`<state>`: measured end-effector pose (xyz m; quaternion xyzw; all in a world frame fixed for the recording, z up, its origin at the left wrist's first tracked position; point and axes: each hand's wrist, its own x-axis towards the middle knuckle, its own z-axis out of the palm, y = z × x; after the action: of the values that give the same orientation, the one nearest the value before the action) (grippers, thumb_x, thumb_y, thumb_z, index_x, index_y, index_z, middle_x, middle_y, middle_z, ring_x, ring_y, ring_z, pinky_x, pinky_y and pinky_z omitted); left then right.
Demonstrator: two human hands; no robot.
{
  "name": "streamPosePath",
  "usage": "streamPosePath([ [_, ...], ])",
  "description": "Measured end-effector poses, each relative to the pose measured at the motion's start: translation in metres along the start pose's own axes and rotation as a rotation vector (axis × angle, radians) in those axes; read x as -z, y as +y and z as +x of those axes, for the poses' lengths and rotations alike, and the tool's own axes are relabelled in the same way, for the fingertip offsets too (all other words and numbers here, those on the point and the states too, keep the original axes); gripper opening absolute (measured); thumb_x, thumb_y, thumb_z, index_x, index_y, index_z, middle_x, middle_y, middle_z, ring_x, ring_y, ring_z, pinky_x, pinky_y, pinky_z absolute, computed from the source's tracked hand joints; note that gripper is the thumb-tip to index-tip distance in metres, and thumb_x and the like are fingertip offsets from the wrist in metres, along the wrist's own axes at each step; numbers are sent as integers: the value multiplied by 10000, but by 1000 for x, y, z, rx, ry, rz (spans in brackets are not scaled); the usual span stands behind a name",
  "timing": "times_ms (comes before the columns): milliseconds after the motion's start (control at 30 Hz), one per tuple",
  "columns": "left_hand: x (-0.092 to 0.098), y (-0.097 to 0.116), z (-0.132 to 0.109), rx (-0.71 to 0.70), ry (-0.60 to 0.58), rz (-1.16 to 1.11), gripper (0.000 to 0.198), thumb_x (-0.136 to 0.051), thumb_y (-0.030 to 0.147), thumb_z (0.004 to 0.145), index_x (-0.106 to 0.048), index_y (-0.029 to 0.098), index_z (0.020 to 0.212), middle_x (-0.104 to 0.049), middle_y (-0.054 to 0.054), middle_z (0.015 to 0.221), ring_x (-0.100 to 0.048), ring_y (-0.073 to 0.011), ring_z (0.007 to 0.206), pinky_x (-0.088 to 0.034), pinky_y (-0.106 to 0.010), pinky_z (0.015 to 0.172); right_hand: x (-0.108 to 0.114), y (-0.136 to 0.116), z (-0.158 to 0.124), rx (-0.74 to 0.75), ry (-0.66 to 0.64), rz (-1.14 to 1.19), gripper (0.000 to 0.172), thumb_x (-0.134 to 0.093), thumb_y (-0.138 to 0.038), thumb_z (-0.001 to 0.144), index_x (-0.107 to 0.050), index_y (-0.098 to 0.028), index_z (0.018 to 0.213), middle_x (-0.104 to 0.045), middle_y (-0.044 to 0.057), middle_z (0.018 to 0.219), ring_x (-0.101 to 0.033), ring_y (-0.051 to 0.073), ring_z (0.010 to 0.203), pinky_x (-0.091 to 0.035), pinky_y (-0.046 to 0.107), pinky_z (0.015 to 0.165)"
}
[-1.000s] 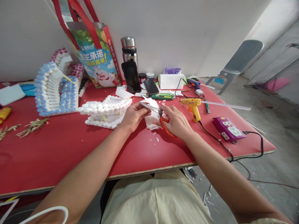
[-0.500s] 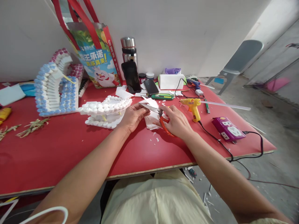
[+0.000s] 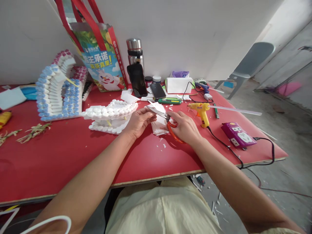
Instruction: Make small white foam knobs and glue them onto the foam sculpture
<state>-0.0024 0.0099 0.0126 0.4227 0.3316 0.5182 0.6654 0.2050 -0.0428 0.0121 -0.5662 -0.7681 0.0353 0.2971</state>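
Two phones (image 3: 136,80) (image 3: 158,90); one pair of scissors (image 3: 167,116) in right fingers (image 3: 173,114)

- The right hand (image 3: 186,127) covers part of the scissors (image 3: 167,115).
- At the blades, anything the left hand (image 3: 138,123) pinches is too small to tell.
- Under the grip, the paper stack (image 3: 159,128) is partly hidden.
- Beyond it, a phone (image 3: 136,81) blocks the flask (image 3: 134,44) below.
- Farther left, the bag (image 3: 103,63) is cut off above.

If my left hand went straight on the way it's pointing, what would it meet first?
Most likely the scissors: their blades lie just beside your left hand, though depth is hard to judge.
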Motion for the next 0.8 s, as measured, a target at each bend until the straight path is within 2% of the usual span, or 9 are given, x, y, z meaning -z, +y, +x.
streamPosePath([
  [133, 0, 0, 0, 0, 9, -10, 213, -873, 188, 612, -772, 129, 790, -725, -28, 754, -665, -123, 694, -558, -286, 750, 1, -1, 0, -4, -12, 19, 496, -642, -588, 876, -714, -212, 1192, -618, 54, 814, -545, 181, 651, -359, 286, 613],
  [267, -3, 2, -2, 13, 37, -16, 250, -891, 197, 618, -764, 138, 825, -754, -39, 803, -701, -143, 695, -577, -334, 799, 0, 0, 1, -25, 9, 110, 477, -651, -604, 874, -710, -219, 1150, -674, 56, 836, -589, 191, 699, -384, 284, 641],
  [367, -5, 3, -5, -6, -12, -17, 263, -894, 209, 640, -754, 142, 852, -776, -64, 903, -754, -203, 822, -576, -403, 923, 1, 1, 1, -95, 49, 124, 516, -665, -632, 852, -686, -230, 1174, -685, 55, 870, -606, 201, 736, -400, 285, 647],
  [467, -5, 1, -5, -33, -61, -16, 258, -895, 215, 663, -748, 144, 863, -785, -87, 962, -758, -243, 932, -552, -454, 1004, 2, 2, 1, -114, 31, 100, 582, -664, -648, 842, -646, -237, 1254, -663, 69, 933, -610, 215, 769, -433, 300, 677],
  [633, -3, -2, -3, -84, -42, 13, 270, -914, 242, 647, -753, 168, 851, -773, -37, 895, -737, -207, 915, -557, -430, 990, 3, -1, -1, -30, -60, 72, 614, -648, -617, 868, -594, -236, 1347, -586, 78, 962, -606, 223, 799, -460, 314, 700],
  [800, 0, -2, -1, -101, -6, 34, 285, -915, 212, 613, -762, 180, 852, -757, -21, 861, -709, -177, 862, -569, -362, 893, 2, -1, -1, 22, -40, -3, 586, -649, -583, 876, -618, -209, 1326, -558, 81, 934, -576, 221, 778, -439, 313, 691],
])
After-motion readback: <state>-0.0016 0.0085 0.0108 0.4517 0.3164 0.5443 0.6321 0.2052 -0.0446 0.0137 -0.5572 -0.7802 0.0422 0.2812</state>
